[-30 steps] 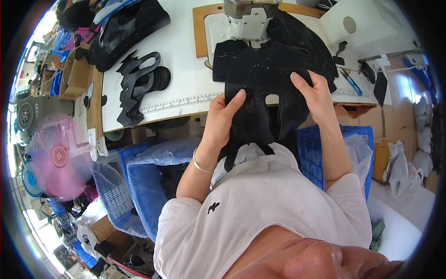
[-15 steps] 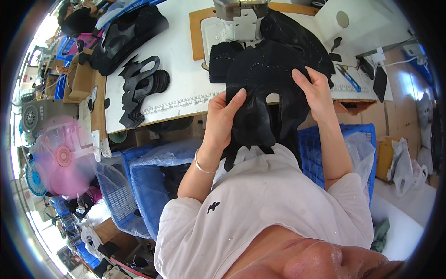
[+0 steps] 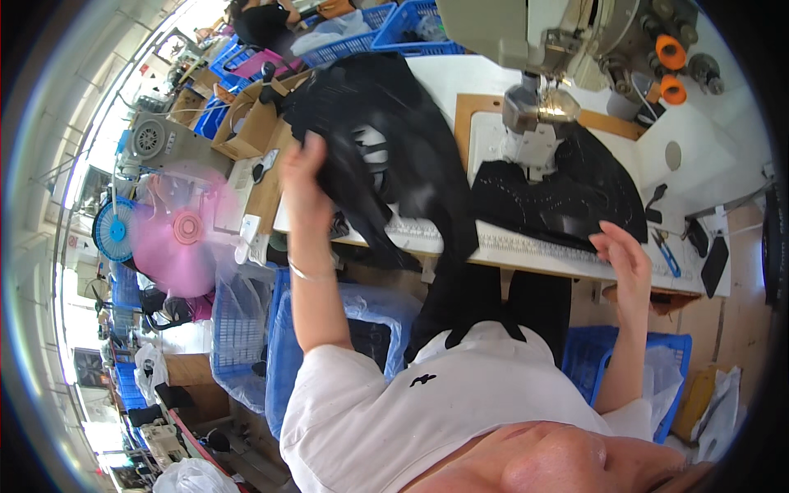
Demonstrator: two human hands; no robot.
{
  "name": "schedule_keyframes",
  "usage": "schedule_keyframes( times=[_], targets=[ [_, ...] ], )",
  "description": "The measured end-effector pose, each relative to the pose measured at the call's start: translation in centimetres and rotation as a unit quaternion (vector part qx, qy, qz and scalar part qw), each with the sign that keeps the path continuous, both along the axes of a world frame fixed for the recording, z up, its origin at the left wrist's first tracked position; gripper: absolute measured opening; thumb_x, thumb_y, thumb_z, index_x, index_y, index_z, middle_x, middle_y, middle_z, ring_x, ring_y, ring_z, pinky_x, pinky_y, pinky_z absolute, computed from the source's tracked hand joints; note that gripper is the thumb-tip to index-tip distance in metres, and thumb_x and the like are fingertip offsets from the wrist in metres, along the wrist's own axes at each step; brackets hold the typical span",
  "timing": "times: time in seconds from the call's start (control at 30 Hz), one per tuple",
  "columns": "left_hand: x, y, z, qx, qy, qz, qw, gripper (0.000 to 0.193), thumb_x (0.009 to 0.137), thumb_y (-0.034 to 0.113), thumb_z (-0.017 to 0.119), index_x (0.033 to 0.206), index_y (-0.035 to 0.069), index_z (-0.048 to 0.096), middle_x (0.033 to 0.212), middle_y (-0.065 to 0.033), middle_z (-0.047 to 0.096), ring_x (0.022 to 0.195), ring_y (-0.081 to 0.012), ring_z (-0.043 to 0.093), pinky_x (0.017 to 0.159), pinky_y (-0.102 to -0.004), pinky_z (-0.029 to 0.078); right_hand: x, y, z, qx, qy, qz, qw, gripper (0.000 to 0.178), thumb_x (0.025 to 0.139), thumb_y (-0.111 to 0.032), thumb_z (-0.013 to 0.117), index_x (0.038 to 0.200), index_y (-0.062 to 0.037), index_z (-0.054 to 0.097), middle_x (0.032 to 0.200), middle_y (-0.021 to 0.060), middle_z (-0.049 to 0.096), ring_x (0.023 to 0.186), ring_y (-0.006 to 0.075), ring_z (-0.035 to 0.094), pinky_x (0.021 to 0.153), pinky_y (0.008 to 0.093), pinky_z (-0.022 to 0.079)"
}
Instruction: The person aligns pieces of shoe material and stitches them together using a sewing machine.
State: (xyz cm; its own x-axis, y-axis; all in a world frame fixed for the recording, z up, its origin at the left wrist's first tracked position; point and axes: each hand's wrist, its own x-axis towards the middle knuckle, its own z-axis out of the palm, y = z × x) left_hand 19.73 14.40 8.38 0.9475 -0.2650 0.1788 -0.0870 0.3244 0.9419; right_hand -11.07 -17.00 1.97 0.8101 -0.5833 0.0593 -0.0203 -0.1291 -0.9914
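My left hand (image 3: pixel 304 177), smeared by motion, grips the left edge of a large black fabric piece (image 3: pixel 415 140) with cut-out openings. The piece hangs in the air over the left part of the white table, blurred in places. Another black stitched piece (image 3: pixel 567 201) lies flat under the head of a sewing machine (image 3: pixel 534 123). At that piece's right front edge is my right hand (image 3: pixel 625 259), its fingers slightly bent and apart, with nothing seen in them. Whether its fingertips touch the fabric, I cannot tell.
Blue crates lined with plastic (image 3: pixel 337 320) stand below the table on the left, another blue crate (image 3: pixel 592 353) on the right. A spinning pink fan (image 3: pixel 185 230) is at the left. Blue-handled snips (image 3: pixel 666 253) and a black phone-shaped object (image 3: pixel 715 267) lie at the table's right end.
My left hand has carried the black piece from in front of me up and to the left. My right hand has let go of it. The view has shifted too.
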Motion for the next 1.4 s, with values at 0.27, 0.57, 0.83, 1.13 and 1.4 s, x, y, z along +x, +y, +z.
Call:
schedule_keyframes(
  times=[0.27,0.57,0.83,1.13,1.4],
  targets=[
    [28.1,4.8,-6.5,-0.121,0.068,0.381,0.914,0.029,0.083,0.004,0.059,0.111,-0.001,0.06,0.11,-0.0103,0.064,0.096,-0.0284,0.064,0.089,-0.0459,0.051,-2.2,-2.7,0.9,-0.005,-0.068,-0.076,0.995,0.025,0.096,-0.012,0.056,0.115,0.0016,0.065,0.095,0.0071,0.068,0.089,0.0127,0.061,0.084,0.026,0.047],
    [23.8,4.9,-10.6,0.256,0.111,0.56,0.78,0.046,0.085,0.025,0.068,0.123,0.005,0.053,0.111,-0.0174,0.062,0.115,-0.032,0.055,0.1,-0.0453,0.04,-8.3,-9.0,-1.4,-0.08,-0.02,-0.228,0.97,0.029,0.1,-0.019,0.053,0.12,0.0002,0.063,0.097,0.0041,0.064,0.092,0.0107,0.058,0.088,0.0272,0.047],
    [14.9,7.9,-9.4,0.435,-0.293,0.193,0.829,0.018,0.088,0.002,0.054,0.098,0.004,0.069,0.094,-0.0104,0.068,0.084,-0.0249,0.064,0.078,-0.0336,0.05,-9.2,-13.7,1.4,-0.145,-0.154,-0.385,0.898,0.033,0.101,-0.017,0.05,0.127,0.0009,0.058,0.107,0.0106,0.065,0.1,0.014,0.058,0.094,0.0287,0.044],
    [21.0,8.9,-8.4,0.441,-0.321,0.26,0.797,0.031,0.093,0.016,0.059,0.117,-0.003,0.062,0.11,-0.0188,0.067,0.103,-0.0293,0.064,0.092,-0.0355,0.048,-4.8,-20.2,5.1,-0.406,-0.154,-0.487,0.758,0.043,0.094,-0.013,0.056,0.136,-0.0089,0.051,0.111,0.0094,0.061,0.098,0.0197,0.058,0.092,0.034,0.044],
    [21.0,5.1,-9.9,0.51,-0.348,0.36,0.699,0.041,0.093,0.022,0.058,0.127,-0.002,0.053,0.124,-0.0224,0.056,0.115,-0.0388,0.052,0.098,-0.045,0.041,-4.7,-19.7,7.2,-0.558,0.04,-0.533,0.635,0.06,0.086,-0.006,0.059,0.143,-0.0095,0.04,0.11,0.0119,0.051,0.103,0.0319,0.049,0.093,0.0411,0.041]
  ],
)
